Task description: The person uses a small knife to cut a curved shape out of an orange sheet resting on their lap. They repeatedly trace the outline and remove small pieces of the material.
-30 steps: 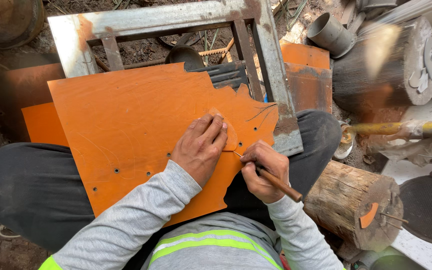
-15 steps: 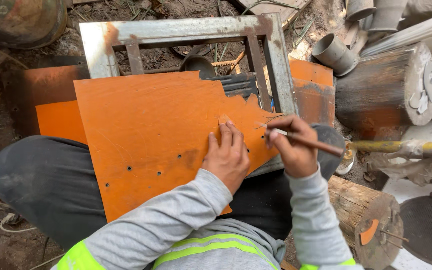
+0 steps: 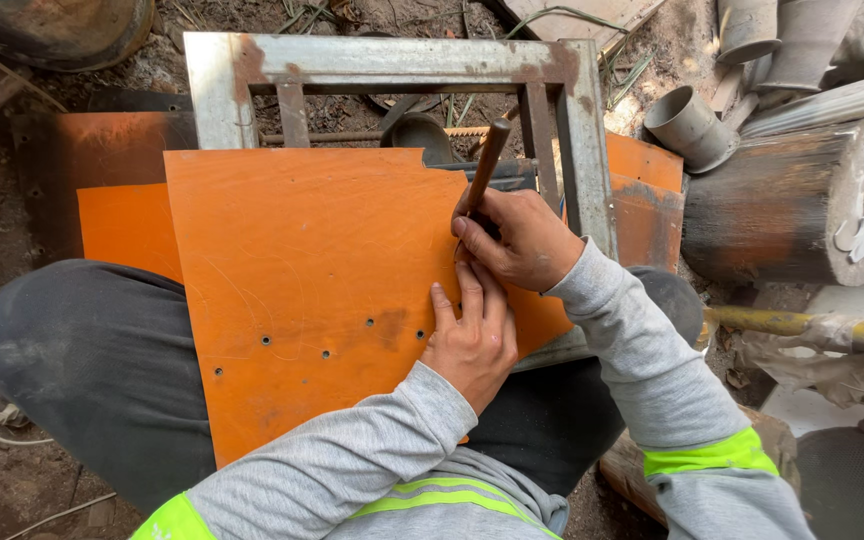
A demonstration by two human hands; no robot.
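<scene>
Outdoors, both hands (image 3: 497, 290) press the orange sheet (image 3: 322, 270), apparently scribing.

Sheet (image 3: 302, 260) lies on the lap, metal frame (image 3: 392, 65) behind, log (image 3: 782, 205) right

Right hand (image 3: 522, 240): grips a brown rod-shaped marking tool (image 3: 482, 170), tip on flat orange sheet (image 3: 322, 250).
Left hand (image 3: 472, 340): flat on the sheet.

1. Bare dirt ground (image 3: 12, 470), strewn with debris.
2. Rusted rectangular metal frame (image 3: 392, 62), resting on the ground.
3. Flat orange metal sheet (image 3: 322, 250), lying across the frame's near edge.
4. Grey cylindrical pipe sections (image 3: 690, 125), at the ground's far right.
</scene>
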